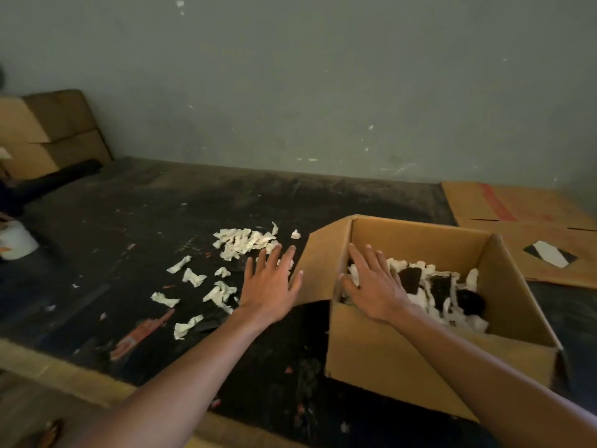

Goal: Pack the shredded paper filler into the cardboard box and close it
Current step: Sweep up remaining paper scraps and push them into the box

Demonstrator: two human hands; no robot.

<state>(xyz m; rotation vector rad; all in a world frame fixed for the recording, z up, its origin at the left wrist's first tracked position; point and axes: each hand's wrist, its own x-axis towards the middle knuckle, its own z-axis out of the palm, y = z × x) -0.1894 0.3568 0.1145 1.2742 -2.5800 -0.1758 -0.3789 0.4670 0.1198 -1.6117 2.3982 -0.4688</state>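
Note:
An open cardboard box (387, 357) stands on the dark table at the right, its left flap (318, 270) sticking up and outward. White shredded paper (452, 305) lies inside it among dark pieces. More shredded paper (242, 242) is scattered on the table left of the box. My right hand (374, 282) is flat, fingers spread, over the box's left inside corner, above the filler. My left hand (269, 282) hovers with fingers spread just outside the box's left flap, over the loose shreds. Neither hand holds anything.
A flattened cardboard sheet (523, 227) lies behind the box at the right. Stacked cardboard boxes (55, 134) and a dark roll (58, 179) sit at the far left by the wall. An orange scrap (139, 337) lies near the table's front edge.

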